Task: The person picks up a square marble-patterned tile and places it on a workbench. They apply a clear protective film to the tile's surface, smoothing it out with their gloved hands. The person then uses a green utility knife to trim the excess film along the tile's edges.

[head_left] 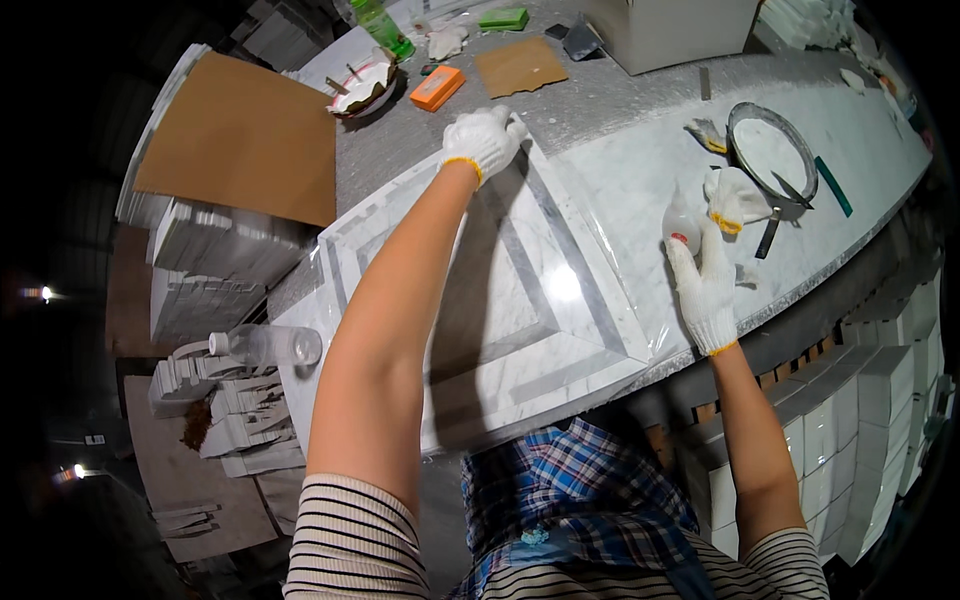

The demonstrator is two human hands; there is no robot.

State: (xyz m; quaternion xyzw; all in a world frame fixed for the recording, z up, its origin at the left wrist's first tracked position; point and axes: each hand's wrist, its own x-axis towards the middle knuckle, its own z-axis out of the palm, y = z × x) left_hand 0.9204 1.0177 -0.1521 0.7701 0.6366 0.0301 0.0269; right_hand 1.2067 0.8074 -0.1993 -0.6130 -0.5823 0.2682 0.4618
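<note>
A square marble panel (560,300) with nested grey and white frames lies on the grey workbench (620,100), covered by a glossy clear film. My left hand (484,138), in a white knit glove, rests on the panel's far corner with fingers curled over its edge. My right hand (703,285), also gloved, is at the panel's right side and grips a small clear squeeze bottle (680,222) with a red cap, held upright.
A round metal pan (772,150) with a scraper, spare gloves (735,195), an orange block (436,87), a green bottle (382,27), a bowl (362,88) and cardboard (240,140) lie about. A plastic bottle (268,345) lies left. Stacked white tiles (860,400) fill the right.
</note>
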